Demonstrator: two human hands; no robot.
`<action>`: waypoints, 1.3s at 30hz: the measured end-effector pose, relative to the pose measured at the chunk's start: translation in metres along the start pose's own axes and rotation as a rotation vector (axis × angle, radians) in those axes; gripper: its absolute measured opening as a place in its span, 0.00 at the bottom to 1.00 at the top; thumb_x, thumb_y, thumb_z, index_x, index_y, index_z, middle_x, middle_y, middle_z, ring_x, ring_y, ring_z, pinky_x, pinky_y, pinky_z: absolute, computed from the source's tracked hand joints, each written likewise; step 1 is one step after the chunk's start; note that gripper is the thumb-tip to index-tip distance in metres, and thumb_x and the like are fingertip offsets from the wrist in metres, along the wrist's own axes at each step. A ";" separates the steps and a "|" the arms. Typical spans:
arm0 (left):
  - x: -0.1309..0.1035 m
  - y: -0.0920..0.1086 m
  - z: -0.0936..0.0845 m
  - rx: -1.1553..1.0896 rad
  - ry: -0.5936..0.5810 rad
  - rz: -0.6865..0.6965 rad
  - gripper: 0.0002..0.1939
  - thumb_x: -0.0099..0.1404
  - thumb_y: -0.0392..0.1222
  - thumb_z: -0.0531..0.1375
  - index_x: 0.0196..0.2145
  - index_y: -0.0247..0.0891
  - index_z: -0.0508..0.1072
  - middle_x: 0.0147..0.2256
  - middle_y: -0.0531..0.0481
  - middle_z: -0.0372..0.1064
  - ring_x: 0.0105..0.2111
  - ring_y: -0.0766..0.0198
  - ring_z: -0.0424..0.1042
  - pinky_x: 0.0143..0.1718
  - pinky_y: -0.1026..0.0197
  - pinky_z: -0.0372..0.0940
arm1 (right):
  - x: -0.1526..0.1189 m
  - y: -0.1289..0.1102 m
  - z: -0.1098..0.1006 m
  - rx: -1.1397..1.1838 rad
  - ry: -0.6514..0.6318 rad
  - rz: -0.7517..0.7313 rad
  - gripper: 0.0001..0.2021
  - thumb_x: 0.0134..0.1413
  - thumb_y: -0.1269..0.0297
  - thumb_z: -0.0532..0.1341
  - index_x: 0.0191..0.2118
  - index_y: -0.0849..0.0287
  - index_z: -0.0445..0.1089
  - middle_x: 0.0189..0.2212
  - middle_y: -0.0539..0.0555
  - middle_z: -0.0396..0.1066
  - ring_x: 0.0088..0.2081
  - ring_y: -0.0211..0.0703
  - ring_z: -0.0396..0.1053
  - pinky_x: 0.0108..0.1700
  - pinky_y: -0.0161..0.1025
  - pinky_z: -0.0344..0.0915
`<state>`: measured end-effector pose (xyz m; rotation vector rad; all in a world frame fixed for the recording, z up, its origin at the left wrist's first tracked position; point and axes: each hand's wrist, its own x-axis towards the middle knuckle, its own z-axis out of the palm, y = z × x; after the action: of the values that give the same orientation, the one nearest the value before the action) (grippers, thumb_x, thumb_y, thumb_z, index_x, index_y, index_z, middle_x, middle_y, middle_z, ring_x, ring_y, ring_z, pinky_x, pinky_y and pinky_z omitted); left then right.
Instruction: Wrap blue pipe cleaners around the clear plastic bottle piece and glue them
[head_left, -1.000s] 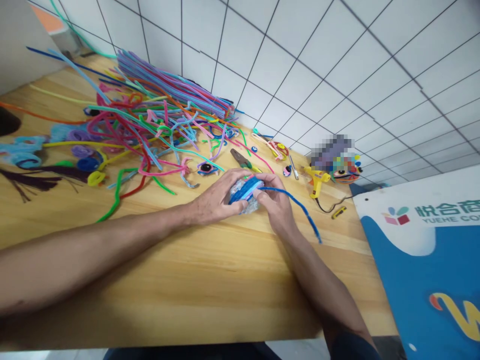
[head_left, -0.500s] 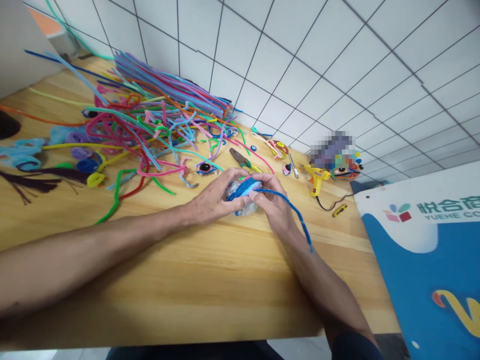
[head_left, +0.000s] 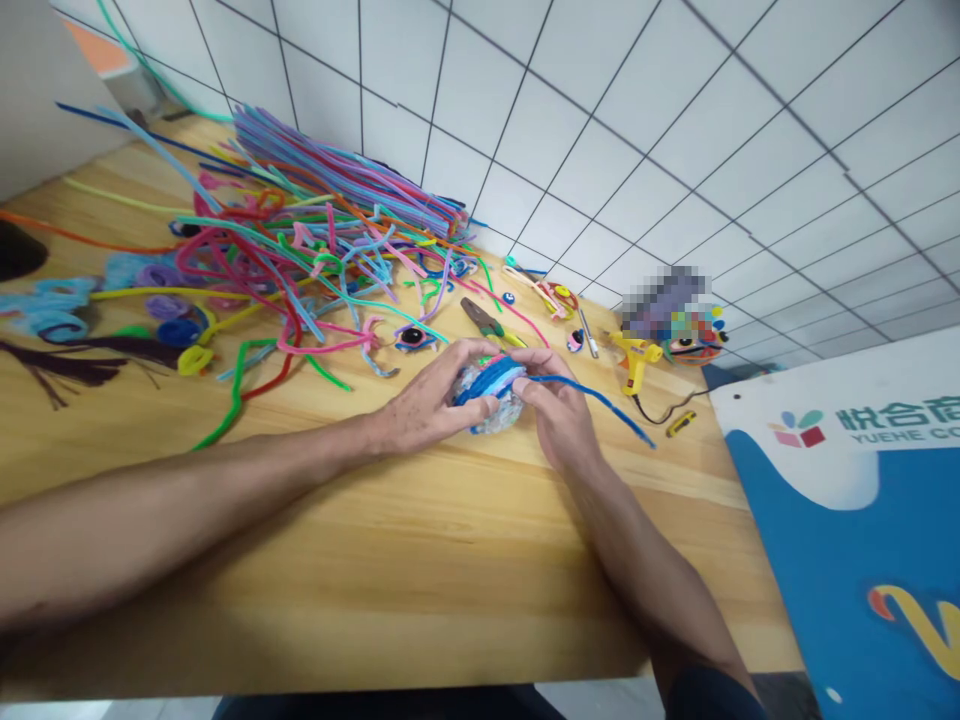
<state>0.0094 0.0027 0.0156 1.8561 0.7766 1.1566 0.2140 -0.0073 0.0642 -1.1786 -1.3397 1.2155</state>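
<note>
Between my hands is a roundish bundle wrapped in pipe cleaners (head_left: 491,385), blue and light blue on top with a clear, shiny part below. My left hand (head_left: 442,395) grips it from the left, thumb lying along its near side. With thumb and fingers closed, my right hand (head_left: 559,405) holds its right side. A loose dark blue pipe cleaner (head_left: 607,402) runs out from the bundle over my right hand, its free end pointing right. The fingers behind the bundle are partly hidden. Pliers (head_left: 484,318) with green and yellow handles lie just beyond my hands.
A heap of loose coloured pipe cleaners (head_left: 300,260) covers the table's left back, below a thick bunch of straight ones (head_left: 345,170). At the right are a yellow glue gun (head_left: 636,365) with its cord and a small yellow cutter (head_left: 681,423). A printed board (head_left: 825,500) borders the right edge.
The loose blue pipe cleaner has swung outward and up, its end now farther right. More blue wrapping shows as my right hand has shifted slightly right on the bundle.
</note>
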 end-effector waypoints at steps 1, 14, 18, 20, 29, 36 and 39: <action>0.000 0.000 0.000 0.001 0.000 0.007 0.27 0.73 0.51 0.63 0.65 0.43 0.64 0.62 0.41 0.70 0.59 0.49 0.74 0.60 0.47 0.72 | 0.000 0.000 0.000 0.001 0.002 -0.006 0.14 0.51 0.61 0.73 0.44 0.50 0.78 0.41 0.50 0.80 0.43 0.47 0.75 0.48 0.45 0.71; 0.000 0.000 -0.004 0.054 -0.049 0.092 0.32 0.74 0.49 0.63 0.70 0.42 0.60 0.67 0.37 0.66 0.68 0.45 0.68 0.70 0.41 0.66 | -0.001 -0.001 0.000 -0.030 -0.024 -0.040 0.12 0.53 0.60 0.72 0.44 0.49 0.76 0.46 0.52 0.80 0.47 0.49 0.75 0.52 0.46 0.72; 0.001 -0.002 -0.005 0.049 -0.086 0.110 0.31 0.75 0.49 0.63 0.71 0.43 0.62 0.69 0.37 0.65 0.71 0.43 0.64 0.74 0.37 0.61 | -0.001 0.000 0.000 -0.039 -0.022 -0.044 0.12 0.53 0.60 0.72 0.44 0.49 0.76 0.46 0.52 0.80 0.48 0.50 0.75 0.53 0.47 0.72; 0.002 -0.003 -0.006 0.028 -0.100 0.103 0.30 0.75 0.51 0.63 0.70 0.43 0.62 0.69 0.37 0.64 0.71 0.43 0.64 0.74 0.37 0.61 | -0.001 0.000 -0.001 -0.042 -0.018 -0.043 0.13 0.52 0.60 0.72 0.45 0.49 0.76 0.47 0.52 0.79 0.47 0.50 0.75 0.53 0.47 0.72; 0.001 0.000 -0.008 -0.039 -0.150 0.014 0.29 0.79 0.57 0.58 0.70 0.42 0.63 0.68 0.38 0.65 0.69 0.46 0.65 0.73 0.41 0.61 | -0.001 -0.001 0.002 0.009 -0.004 -0.016 0.15 0.50 0.60 0.73 0.45 0.51 0.76 0.42 0.51 0.79 0.41 0.46 0.73 0.47 0.43 0.71; 0.003 -0.003 -0.009 -0.076 -0.169 -0.019 0.33 0.78 0.61 0.59 0.71 0.43 0.62 0.68 0.39 0.65 0.69 0.45 0.66 0.73 0.42 0.61 | 0.000 0.003 0.003 0.007 0.003 0.022 0.17 0.50 0.56 0.72 0.46 0.51 0.74 0.38 0.50 0.78 0.37 0.45 0.72 0.42 0.42 0.70; 0.004 -0.007 -0.006 -0.092 -0.162 -0.031 0.31 0.78 0.62 0.59 0.70 0.44 0.64 0.65 0.40 0.68 0.67 0.46 0.69 0.71 0.43 0.64 | 0.000 0.006 0.003 0.015 -0.001 0.023 0.19 0.51 0.55 0.71 0.49 0.51 0.74 0.37 0.50 0.77 0.37 0.45 0.71 0.41 0.42 0.70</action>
<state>0.0044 0.0111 0.0129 1.8294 0.6480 0.9922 0.2110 -0.0076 0.0582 -1.1859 -1.3187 1.2404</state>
